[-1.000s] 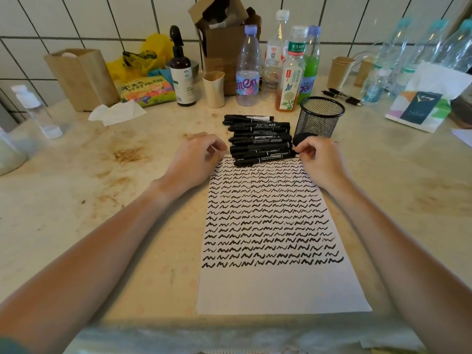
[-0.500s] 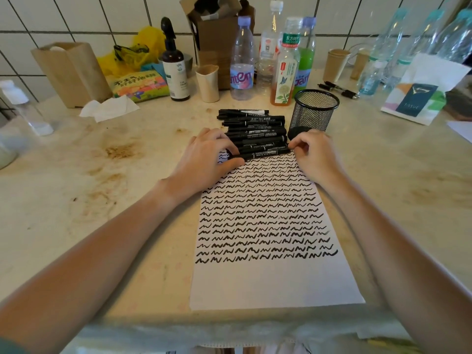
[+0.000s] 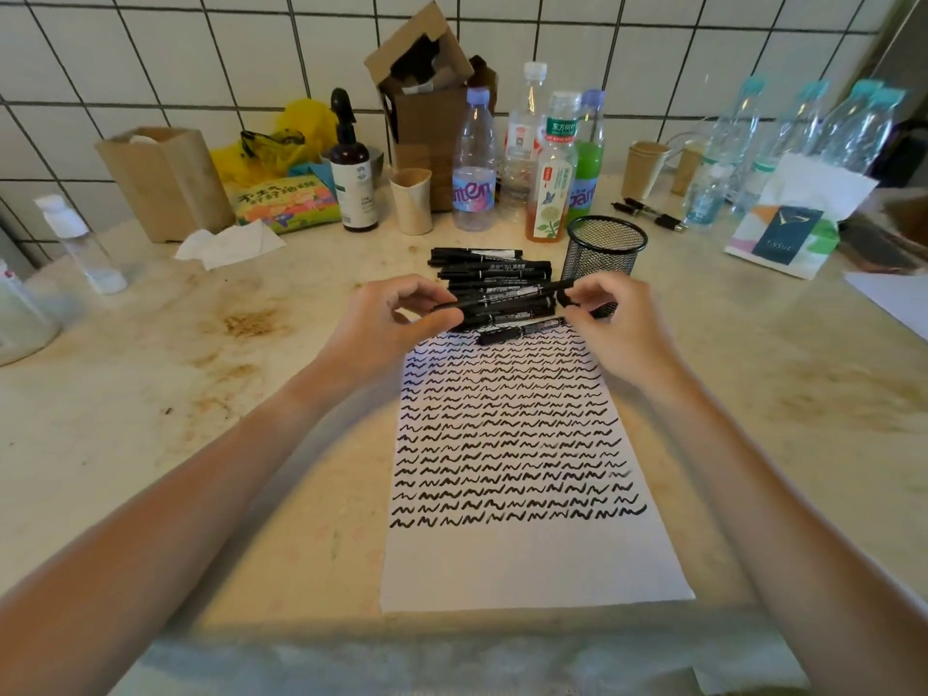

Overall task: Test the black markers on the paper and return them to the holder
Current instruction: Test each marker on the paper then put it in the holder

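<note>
- A stained counter [image 3: 150, 394] ran below a white tiled wall [image 3: 150, 52].
- The paper [image 3: 527, 560], covered in black squiggles, lay flat on it.
- Both hands held one marker [image 3: 507, 296] above the marker pile [image 3: 494, 273]: the left hand [image 3: 386, 324] pinched one end, the right hand [image 3: 617, 324] pinched the other.
- The mesh holder [image 3: 605, 246] stood just beside the pile.

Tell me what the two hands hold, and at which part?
Both hold one black marker above the pile: the left hand pinches its left end, the right hand pinches its right end.
</note>
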